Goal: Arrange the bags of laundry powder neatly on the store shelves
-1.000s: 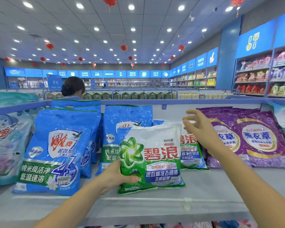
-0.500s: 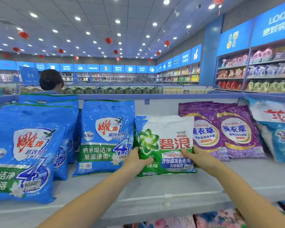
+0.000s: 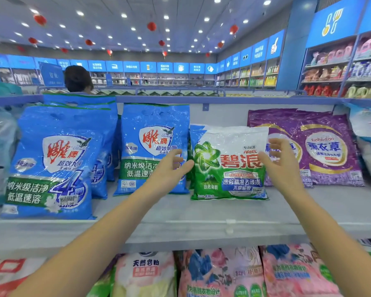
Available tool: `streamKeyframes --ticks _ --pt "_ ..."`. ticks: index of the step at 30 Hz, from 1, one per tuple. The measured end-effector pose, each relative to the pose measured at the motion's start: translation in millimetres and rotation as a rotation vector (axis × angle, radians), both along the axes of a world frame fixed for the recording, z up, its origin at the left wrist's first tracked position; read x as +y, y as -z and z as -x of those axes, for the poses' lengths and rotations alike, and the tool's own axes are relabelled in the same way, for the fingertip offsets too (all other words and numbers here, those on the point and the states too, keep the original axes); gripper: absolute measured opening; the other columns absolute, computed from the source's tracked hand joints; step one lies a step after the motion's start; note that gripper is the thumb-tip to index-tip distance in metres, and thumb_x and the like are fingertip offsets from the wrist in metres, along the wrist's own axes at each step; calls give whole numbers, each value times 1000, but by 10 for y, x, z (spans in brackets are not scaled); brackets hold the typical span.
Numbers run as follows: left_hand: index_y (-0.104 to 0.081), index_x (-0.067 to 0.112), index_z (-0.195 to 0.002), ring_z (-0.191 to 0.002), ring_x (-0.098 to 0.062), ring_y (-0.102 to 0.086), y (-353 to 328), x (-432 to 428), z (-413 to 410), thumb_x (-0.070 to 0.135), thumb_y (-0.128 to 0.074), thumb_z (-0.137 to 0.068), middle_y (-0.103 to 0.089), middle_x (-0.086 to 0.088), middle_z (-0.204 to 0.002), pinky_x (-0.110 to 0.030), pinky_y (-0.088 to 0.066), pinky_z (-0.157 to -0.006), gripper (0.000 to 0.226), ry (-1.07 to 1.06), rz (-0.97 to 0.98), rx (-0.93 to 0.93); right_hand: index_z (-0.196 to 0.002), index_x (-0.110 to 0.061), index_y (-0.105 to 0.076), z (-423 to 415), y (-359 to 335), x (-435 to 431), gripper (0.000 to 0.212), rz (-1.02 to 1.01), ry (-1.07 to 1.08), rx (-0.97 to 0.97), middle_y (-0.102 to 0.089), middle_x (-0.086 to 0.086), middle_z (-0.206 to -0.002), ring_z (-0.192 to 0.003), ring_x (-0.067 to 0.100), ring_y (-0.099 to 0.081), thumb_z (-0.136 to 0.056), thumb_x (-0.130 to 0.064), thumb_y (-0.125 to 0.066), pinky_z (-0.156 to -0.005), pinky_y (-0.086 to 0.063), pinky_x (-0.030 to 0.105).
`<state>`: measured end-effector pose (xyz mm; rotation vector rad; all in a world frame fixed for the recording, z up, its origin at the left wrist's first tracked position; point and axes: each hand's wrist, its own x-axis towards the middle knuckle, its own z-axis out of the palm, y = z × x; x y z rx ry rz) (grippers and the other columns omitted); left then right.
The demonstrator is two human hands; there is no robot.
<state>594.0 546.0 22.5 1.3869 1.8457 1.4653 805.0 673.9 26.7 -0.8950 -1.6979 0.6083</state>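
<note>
From the head camera, the green-and-white bag of laundry powder (image 3: 229, 166) stands upright on the grey shelf (image 3: 201, 213), leaning back slightly, its printed face turned forward. It sits between a blue bag (image 3: 150, 136) on its left and a pair of purple bags (image 3: 326, 146) on its right, just beside both. Another bag's blue-and-white corner shows directly behind it. The left hand (image 3: 169, 172) is held at the bag's left edge, in front of the blue bag, its fingers (image 3: 185, 165) straight and loosely together, holding nothing. Whether the fingertips touch the bag's edge cannot be told. The right hand (image 3: 281, 166) is raised at the bag's right edge, partly in front of the nearer purple bag, its fingers (image 3: 276, 142) spread and gently curved, gripping nothing. Further left on the same shelf a row of larger blue bags (image 3: 51, 163) stands one behind another, nearer the front lip. More bags in pink and floral print (image 3: 221, 273) fill the shelf below. Beyond the shelf's back rail a person's dark-haired head (image 3: 77, 79) shows, and red lanterns (image 3: 151, 26) hang from the lit ceiling.
</note>
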Motion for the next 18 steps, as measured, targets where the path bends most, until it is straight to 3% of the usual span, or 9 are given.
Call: streamKeyframes --ticks 2,5,9,15,18 --pt "-45 21 -130 -113 -10 -52 -34 -358 96 30 -56 -91 -54 1 -125 -17 -43 -83 42 -60 -158 88 -114 -16 -48 56 -55 -249 27 -114 -61 63 -55 -5 -113 -101 8 -54 -90 -14 -58 -87 -48 29" --pt "-58 26 -107 -95 -1 -60 27 -986 289 38 -60 -81 -65 8 -102 -10 -46 -80 28 -192 -385 196 -98 -23 -52 180 -62 -750 16 -238 -263 112 -57 -16 -98 -88 -3 -57 -87 -13 -57 -76 -46 10" --pt "-58 33 -78 -68 -6 -60 412 -1746 576 39 -54 -78 -65 4 -76 -15 -47 -67 7 -471 -531 219 -94 -29 -57 386 258 -1315 11 -213 -518 95 -63 -14 -94 -93 7 -62 -85 -24 -53 -80 -49 17" --pt "-57 41 -80 -62 3 -57 1342 -2547 977 43 -49 -78 -64 23 -77 -18 -44 -62 8 -627 -269 352 -97 -26 -58 787 964 -1871 14 -182 -690 -77 -62 -15 -96 -89 -2 -61 -86 -23 -50 -75 -47 11" --pt "-60 25 -86 -67 -12 -62 1740 -2721 1129 44 -45 -78 -65 10 -75 -24 -42 -65 26 -570 -16 483 -94 -16 -61 998 1312 -2075 14 -166 -735 -181 -59 -14 -90 -82 -8 -55 -85 -18 -50 -74 -39 4"
